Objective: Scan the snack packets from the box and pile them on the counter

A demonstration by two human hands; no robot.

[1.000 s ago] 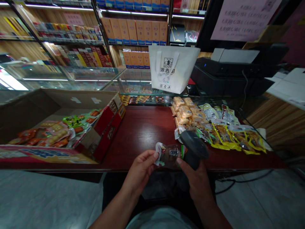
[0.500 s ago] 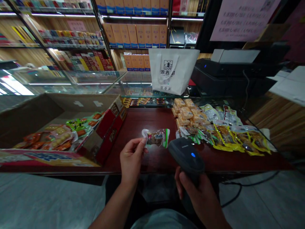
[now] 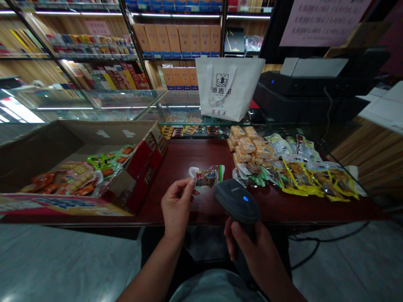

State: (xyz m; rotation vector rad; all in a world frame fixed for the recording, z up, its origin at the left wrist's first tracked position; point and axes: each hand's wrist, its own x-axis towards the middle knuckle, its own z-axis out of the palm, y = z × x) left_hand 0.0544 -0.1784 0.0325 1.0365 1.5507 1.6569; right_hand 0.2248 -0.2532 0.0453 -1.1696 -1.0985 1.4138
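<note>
Between thumb and fingers, my left hand point(image 3: 179, 201) pinches the left end of a small clear snack packet point(image 3: 208, 178) with brown food inside and a green stripe at its right end. A printed label shows on the packet's upper face. My right hand point(image 3: 252, 247) is wrapped around the handle of a dark barcode scanner point(image 3: 236, 200), on which a blue light glows. The scanner's head is just below and right of the packet, pointing toward it. Part of the handle is hidden by my fingers.
An open cardboard box point(image 3: 126, 199) with several snack packets stands at left on the dark red table point(image 3: 185, 153). To the right lie wrapped orange snacks point(image 3: 245, 146) and yellow-edged packets point(image 3: 302, 176). A white paper bag point(image 3: 229, 90) stands behind, beside a black printer point(image 3: 302, 96).
The scanner in my right hand has shifted slightly left, closer to the packet. My left hand keeps its pinch on the packet; the view has tilted a little.
</note>
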